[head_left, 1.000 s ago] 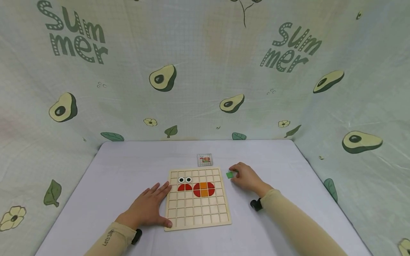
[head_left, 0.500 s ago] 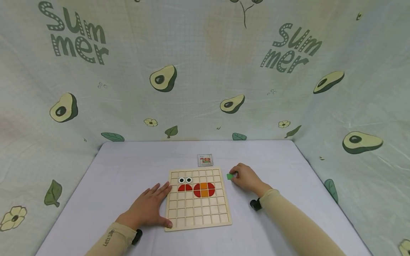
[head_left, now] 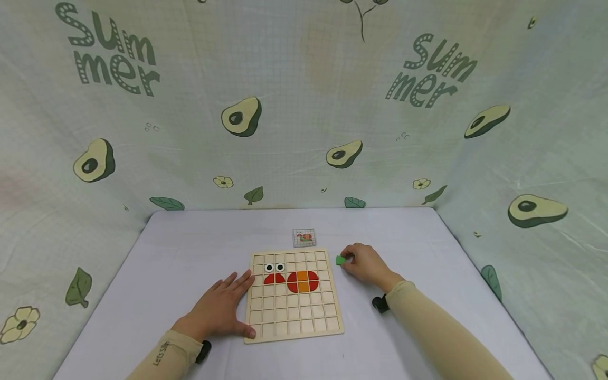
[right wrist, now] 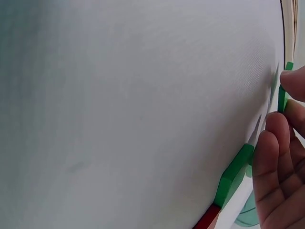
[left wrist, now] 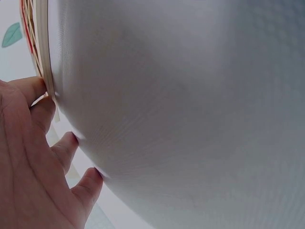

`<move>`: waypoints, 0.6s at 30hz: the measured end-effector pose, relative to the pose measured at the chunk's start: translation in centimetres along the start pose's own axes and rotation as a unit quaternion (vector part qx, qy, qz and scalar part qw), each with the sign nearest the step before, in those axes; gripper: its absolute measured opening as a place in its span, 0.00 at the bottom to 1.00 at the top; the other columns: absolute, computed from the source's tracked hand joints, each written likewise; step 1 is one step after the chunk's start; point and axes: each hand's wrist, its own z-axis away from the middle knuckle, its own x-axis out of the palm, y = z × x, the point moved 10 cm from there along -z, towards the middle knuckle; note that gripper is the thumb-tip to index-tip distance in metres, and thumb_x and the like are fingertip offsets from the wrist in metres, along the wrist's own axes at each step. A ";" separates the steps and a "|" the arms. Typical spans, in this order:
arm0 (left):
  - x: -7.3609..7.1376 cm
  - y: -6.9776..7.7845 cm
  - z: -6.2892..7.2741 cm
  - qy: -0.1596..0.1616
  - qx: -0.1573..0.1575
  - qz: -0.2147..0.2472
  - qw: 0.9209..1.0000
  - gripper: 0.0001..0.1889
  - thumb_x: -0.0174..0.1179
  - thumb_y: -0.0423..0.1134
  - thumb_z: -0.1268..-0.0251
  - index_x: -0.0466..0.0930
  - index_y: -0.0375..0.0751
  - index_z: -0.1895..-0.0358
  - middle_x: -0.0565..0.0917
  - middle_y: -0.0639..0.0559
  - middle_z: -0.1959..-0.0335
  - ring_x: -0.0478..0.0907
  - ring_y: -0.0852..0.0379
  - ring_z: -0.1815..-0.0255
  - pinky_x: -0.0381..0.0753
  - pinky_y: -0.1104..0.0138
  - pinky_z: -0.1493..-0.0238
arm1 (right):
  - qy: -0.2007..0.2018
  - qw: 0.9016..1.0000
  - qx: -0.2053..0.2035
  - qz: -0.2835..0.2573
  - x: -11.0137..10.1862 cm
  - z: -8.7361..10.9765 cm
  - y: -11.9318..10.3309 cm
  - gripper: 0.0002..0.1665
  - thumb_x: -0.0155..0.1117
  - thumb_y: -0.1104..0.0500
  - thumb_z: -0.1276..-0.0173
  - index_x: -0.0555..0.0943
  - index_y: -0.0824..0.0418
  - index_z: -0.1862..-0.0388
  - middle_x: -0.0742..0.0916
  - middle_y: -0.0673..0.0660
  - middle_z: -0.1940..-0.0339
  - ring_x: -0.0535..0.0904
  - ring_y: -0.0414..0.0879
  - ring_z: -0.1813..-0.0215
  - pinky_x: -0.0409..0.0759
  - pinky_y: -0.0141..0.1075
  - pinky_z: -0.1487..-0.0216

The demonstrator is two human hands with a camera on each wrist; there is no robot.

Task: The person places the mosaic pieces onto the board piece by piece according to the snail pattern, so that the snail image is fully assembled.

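Note:
In the head view, my left hand lies spread along the left side of a wooden grid board, its thumb at the near left corner. Several pieces sit in the board: two white eye discs, a red half-round pair, and a red-and-orange rounded shape. Right of the board, my right hand pinches a small green tile between thumb and fingers. The right wrist view shows another green piece and a red piece beside the curled fingers; whether those are held, I cannot tell.
A small picture card with a grid pattern lies just beyond the board. White cloth covers the table. A printed curtain stands behind and at both sides.
The green tile has tilted and shifted slightly in my right fingers, while that hand stays at nearly the same spot. My left hand and the board have not moved.

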 end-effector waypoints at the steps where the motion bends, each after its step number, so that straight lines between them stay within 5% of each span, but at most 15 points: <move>1: 0.0 0.0 0.0 0.000 0.000 -0.001 1.000 0.70 0.63 0.85 0.75 0.60 0.47 0.22 0.57 0.55 0.21 0.53 0.42 0.23 0.56 0.44 0.27 | -0.001 1.000 0.001 -0.002 0.0 0.0 0.0 0.12 0.75 0.59 0.40 0.86 0.58 0.57 0.82 0.47 0.65 0.75 0.40 0.68 0.78 0.34 0.65; 18: -0.1 0.0 0.0 0.001 -0.002 0.001 1.000 0.70 0.64 0.84 0.75 0.60 0.48 0.22 0.57 0.56 0.21 0.53 0.42 0.22 0.55 0.44 0.27 | -0.006 0.999 -0.032 -0.010 -0.4 -0.1 -2.1 0.11 0.76 0.59 0.41 0.86 0.58 0.59 0.83 0.47 0.66 0.75 0.40 0.68 0.78 0.34 0.65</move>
